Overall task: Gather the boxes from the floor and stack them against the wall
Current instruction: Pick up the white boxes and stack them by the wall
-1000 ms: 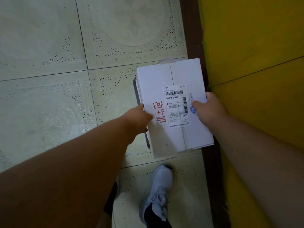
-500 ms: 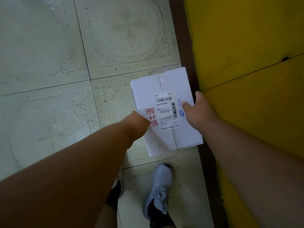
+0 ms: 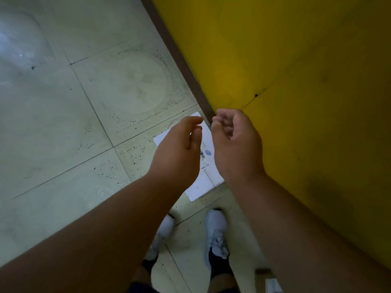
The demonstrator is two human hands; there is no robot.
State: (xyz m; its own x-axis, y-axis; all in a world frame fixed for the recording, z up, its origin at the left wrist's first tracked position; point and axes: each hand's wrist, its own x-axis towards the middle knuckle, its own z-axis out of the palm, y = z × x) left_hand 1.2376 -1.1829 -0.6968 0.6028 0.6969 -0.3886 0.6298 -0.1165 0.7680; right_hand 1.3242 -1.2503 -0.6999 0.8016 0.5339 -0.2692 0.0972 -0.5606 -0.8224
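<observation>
Two hands: your left hand (image 3: 179,142) and right hand (image 3: 234,142) hover empty, fingers loosely curled.
Box: white carton (image 3: 203,182) rests by the yellow wall (image 3: 296,81).

Dim, soft indoor light with glare on the floor tiles (image 3: 19,45), wide-angle bending, slight motion blur.

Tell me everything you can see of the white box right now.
The white box looks like plain cardboard and lies flat on the tiled floor, against the brown skirting under the yellow wall. A centre seam and a barcoded shipping label show on top. Both hands hover above, hiding much of it; neither holds it.
</observation>
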